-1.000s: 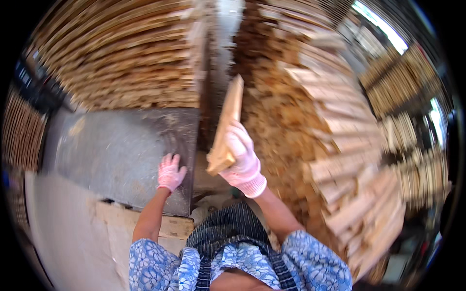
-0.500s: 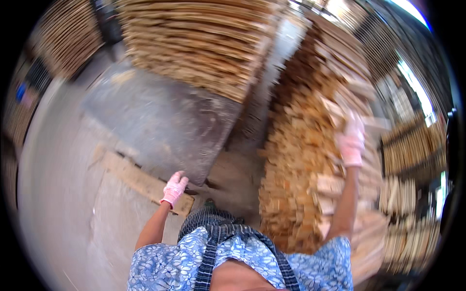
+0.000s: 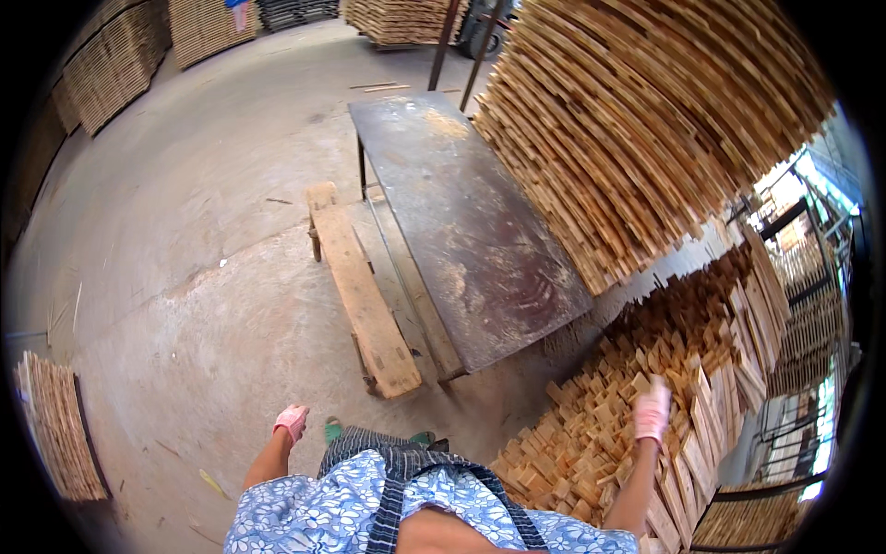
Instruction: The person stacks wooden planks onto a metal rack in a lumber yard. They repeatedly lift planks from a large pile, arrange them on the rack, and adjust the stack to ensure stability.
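My left hand (image 3: 293, 423), in a pink-and-white knit glove, hangs over the concrete floor on the left side of my body, to the left of the wooden bench. Its fingers are curled in and hold nothing that I can see. Over the pile of short wooden boards (image 3: 577, 434) at the right is my right hand (image 3: 652, 413), gloved the same way. Motion smears its fingers, so whether it touches or grips a board does not show. Board ends jut unevenly from this pile, and longer pale boards (image 3: 709, 415) lean along its right side.
A dark-topped table (image 3: 461, 231) dusted with sawdust stands ahead, with a low wooden bench (image 3: 355, 295) along its left. Beyond its right edge rises a tall stack of planks (image 3: 637, 129). Another plank stack (image 3: 57, 429) stands at far left. A forklift wheel (image 3: 482, 42) shows at the back.
My view has swung left, so the table and bench now lie further right. My left hand has left the table's near corner. My right hand stays above the board pile, still blurred.
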Demonstrator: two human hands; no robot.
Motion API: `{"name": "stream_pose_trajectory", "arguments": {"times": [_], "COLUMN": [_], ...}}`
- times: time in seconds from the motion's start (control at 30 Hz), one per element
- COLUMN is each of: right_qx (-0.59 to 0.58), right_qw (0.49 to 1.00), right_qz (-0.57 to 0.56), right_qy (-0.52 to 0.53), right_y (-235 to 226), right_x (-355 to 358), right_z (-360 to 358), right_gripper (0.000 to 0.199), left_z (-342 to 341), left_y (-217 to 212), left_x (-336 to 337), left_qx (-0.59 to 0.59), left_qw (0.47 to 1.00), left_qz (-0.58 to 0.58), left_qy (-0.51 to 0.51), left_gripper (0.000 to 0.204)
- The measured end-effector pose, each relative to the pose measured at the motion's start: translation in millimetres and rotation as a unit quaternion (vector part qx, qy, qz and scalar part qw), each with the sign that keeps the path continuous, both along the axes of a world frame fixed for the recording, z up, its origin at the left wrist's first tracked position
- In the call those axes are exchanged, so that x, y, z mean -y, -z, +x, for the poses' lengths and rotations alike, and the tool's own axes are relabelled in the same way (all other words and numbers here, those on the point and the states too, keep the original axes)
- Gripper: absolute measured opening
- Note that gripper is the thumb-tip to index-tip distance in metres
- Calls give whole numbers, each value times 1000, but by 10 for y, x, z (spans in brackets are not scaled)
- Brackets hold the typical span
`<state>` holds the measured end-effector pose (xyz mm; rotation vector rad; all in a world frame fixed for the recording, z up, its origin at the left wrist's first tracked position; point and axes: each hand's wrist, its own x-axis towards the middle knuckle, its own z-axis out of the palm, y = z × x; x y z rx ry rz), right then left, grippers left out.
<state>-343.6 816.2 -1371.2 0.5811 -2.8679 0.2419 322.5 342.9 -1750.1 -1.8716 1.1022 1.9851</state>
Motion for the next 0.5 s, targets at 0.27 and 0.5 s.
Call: {"name": "stream_pose_trajectory", "arguments": {"times": [0.27, 0.5], "right_qx": [233, 470], "right_qw": [897, 772], "right_qz": [158, 212], "right_qy": [-340, -371], "right_y": [1260, 2204], "right_x": [3404, 4591], "right_z": [2575, 4246], "right_gripper": [46, 53], "left_z": [954, 2089], "left_y": [71, 107], "left_x": [598, 1291], "left_qx": [-85, -111], "left_qw": [994, 953], "left_qz": [-74, 10], "left_qy": [-9, -283], "left_gripper": [17, 22]}}
